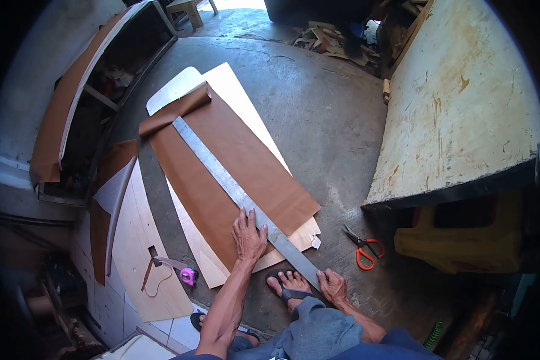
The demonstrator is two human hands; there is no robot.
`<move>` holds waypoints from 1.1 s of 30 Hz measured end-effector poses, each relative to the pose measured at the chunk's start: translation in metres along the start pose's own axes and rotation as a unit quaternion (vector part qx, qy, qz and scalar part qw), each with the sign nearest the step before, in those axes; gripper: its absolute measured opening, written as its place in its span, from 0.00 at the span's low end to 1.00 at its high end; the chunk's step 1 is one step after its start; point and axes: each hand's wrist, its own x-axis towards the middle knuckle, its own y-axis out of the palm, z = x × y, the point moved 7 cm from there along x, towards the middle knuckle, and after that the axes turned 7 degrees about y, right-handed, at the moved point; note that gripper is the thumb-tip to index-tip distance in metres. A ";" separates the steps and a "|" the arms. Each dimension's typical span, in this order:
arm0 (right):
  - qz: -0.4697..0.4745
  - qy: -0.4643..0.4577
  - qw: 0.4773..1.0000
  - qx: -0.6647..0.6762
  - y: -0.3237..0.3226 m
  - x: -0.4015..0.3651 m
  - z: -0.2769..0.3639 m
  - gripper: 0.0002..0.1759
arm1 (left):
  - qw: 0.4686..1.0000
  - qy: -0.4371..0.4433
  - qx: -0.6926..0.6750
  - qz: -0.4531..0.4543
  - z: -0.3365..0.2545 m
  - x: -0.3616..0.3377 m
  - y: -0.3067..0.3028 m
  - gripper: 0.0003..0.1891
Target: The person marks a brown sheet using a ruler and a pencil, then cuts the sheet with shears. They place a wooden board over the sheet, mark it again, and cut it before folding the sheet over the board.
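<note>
A long metal ruler (234, 191) lies slantwise over a sheet of brown material (252, 162), whose far end is rolled over. Beneath the sheet are pale wooden boards (237, 90). My left hand (249, 237) rests with fingers stretched on the ruler's left edge and the brown sheet. Near my sandalled foot, my right hand (332, 285) grips the ruler's near end, which extends past the boards. Scissors with orange handles (364, 249) lie on the floor to the right of the sheet.
A pink tape measure (189, 276) sits beside a curved wooden panel (141, 240) on the left. A large worn pale-topped table (456, 108) stands at right, with a yellow object (462, 240) under it. Scrap pieces (330, 42) are heaped at the back.
</note>
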 end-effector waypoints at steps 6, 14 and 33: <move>0.053 0.082 0.994 0.050 -0.007 -0.028 -0.031 0.21 | 0.999 0.024 -0.018 0.035 -0.005 -0.005 0.003 0.41; 0.019 0.063 0.998 0.017 -0.013 -0.042 -0.038 0.21 | 0.992 0.026 0.025 0.121 -0.007 -0.005 0.016 0.45; -0.016 0.069 0.996 -0.061 -0.018 -0.039 -0.035 0.16 | 0.987 -0.005 0.044 0.154 -0.010 -0.001 0.017 0.47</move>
